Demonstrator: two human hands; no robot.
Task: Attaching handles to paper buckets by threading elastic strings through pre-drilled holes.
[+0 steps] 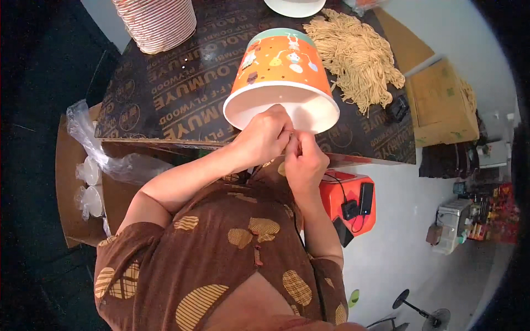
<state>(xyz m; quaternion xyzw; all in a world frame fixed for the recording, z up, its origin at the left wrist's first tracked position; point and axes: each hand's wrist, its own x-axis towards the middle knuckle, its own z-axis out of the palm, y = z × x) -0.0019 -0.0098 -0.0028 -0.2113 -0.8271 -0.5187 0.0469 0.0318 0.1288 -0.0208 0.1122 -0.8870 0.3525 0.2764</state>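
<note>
Head view. Both hands meet just below the rim of a large orange paper bucket (280, 66) that lies on its side at the near edge of a dark plywood board (165, 83), white open mouth facing the person.

Left hand (264, 135): fingers curled in, fingertips pinched together at the point where they meet the other hand. Knuckles overlap the lower rim of the bucket mouth. What it pinches is too small to make out.

Right hand (303, 160): also curled closed, thumb and forefinger pressed against the left fingertips (contact between the two hands is clear; the pinched item is hidden between them).

Bucket: orange wall with small cartoon prints and a pale green band at its base end, which points away from the person.

Surroundings: a heap of tan noodles (356, 52) lies on the board just right of the bucket, close to its wall. A stack of ribbed paper cups (157, 22) stands at the far left of the board, well apart from the hands. An orange box (349, 201) with black cables sits below the board edge, near the right forearm. Clear plastic bags (102, 160) with white cups lie at lower left.
</note>
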